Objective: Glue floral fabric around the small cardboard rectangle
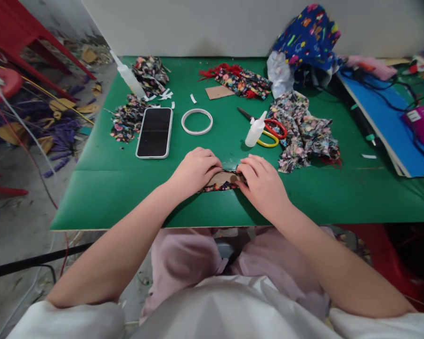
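A strip of brown cardboard (220,180) lies near the front edge of the green table, with dark floral fabric (222,187) along its edges. My left hand (195,173) grips the strip's left end, fingers curled over the far edge. At the other end, my right hand (262,183) pinches the fabric and cardboard between thumb and fingers. The fingertips partly hide both ends. Just beyond my right hand stands a small white squeeze bottle (255,131), in front of scissors (276,133) with red and yellow handles.
A phone (154,133) and a roll of white tape (197,122) lie on the green table (102,197). Floral fabric scraps (300,129) are heaped at right, with more at back left beside another bottle (130,81). A blue board (381,117) lies far right.
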### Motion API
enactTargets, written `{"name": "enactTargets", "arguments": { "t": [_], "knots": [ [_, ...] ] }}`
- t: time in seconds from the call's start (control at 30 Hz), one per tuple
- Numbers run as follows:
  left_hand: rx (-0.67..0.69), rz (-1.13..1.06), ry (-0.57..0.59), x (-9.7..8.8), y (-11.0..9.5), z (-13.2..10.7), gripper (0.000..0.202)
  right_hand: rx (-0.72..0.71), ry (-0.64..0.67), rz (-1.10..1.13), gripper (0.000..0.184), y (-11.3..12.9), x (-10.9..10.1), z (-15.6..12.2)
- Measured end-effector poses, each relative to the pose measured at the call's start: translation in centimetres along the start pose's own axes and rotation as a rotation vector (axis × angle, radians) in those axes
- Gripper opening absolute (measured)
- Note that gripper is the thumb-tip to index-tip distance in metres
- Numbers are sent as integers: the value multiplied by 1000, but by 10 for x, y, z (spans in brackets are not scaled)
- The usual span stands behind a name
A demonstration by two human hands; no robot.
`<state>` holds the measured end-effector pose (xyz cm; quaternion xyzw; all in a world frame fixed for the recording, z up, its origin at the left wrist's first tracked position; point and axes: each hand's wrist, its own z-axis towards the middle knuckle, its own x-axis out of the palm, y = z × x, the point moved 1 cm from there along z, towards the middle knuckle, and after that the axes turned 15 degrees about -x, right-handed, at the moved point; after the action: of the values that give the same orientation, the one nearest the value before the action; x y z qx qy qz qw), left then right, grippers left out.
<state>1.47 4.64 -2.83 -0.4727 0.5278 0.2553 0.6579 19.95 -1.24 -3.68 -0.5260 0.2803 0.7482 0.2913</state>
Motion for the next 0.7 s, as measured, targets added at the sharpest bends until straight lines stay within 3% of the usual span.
{"name": "enactTargets", "arguments": {
  "t": [0.3, 0.47, 0.7],
  "knots": [
    [44, 18, -15, 1, -3, -11, 22, -104, -56, 212, 24, 4, 8, 2],
    [82, 87, -103, 2, -7, -21, 23, -43, -15, 217, 25, 6, 10, 1],
    [140, 196, -173, 3, -10, -29, 21, -63, 4, 162, 25, 8, 11, 1]
  ]
}}
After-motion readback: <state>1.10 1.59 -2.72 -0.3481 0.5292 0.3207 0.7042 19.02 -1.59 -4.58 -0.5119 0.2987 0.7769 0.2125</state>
